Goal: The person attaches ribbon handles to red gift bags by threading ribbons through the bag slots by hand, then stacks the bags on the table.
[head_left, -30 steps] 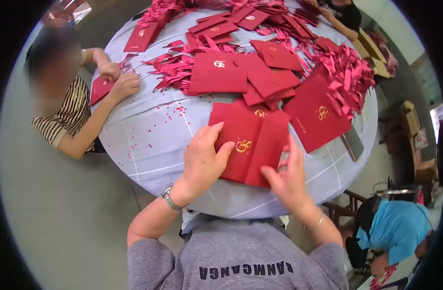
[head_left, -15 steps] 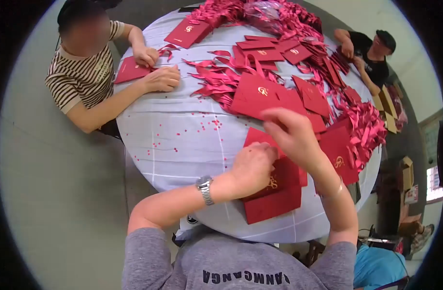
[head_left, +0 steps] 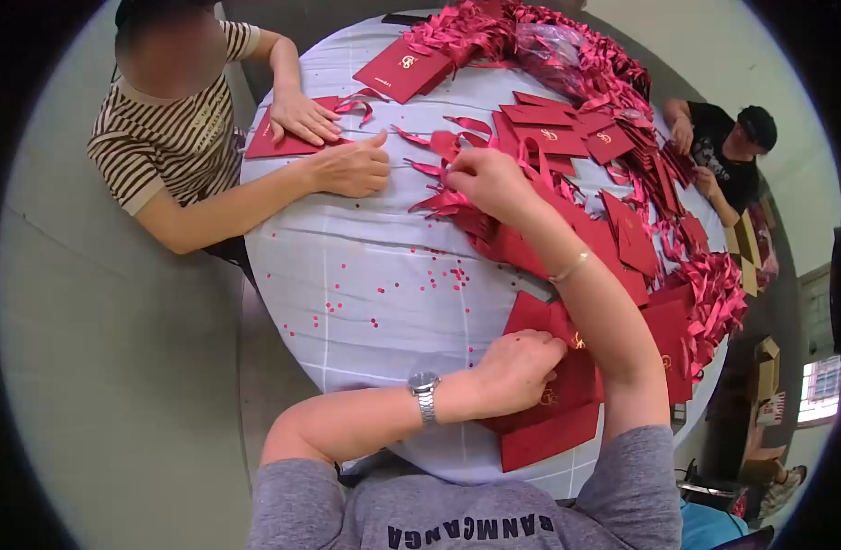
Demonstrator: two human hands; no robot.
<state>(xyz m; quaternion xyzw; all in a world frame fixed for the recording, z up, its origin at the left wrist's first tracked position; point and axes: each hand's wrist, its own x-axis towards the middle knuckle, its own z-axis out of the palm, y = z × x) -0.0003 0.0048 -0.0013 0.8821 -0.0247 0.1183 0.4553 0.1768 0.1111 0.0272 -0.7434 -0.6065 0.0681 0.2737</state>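
Note:
My left hand (head_left: 520, 371), with a metal watch on its wrist, lies over a flat red paper gift bag (head_left: 549, 447) with gold print, its fingers curled against the paper. Further up the table, my right hand (head_left: 494, 181) is closed in a pinch at the red ribbons (head_left: 443, 203) of a pile of bags. The pinched ribbon is mostly hidden by the fingers. Below that forearm lie more stacked red bags (head_left: 613, 252).
Red confetti dots (head_left: 375, 323) are scattered on the white tablecloth (head_left: 375, 243). A person in a striped shirt (head_left: 177, 133) has both hands by a red bag (head_left: 292, 137). Another person in black (head_left: 723, 151) works across the table. Ribboned bags (head_left: 705, 293) are heaped at right.
My right hand has moved up and left from the near bags to the ribbons of the pile. The left hand stays by the near bag. The whole view has shifted slightly.

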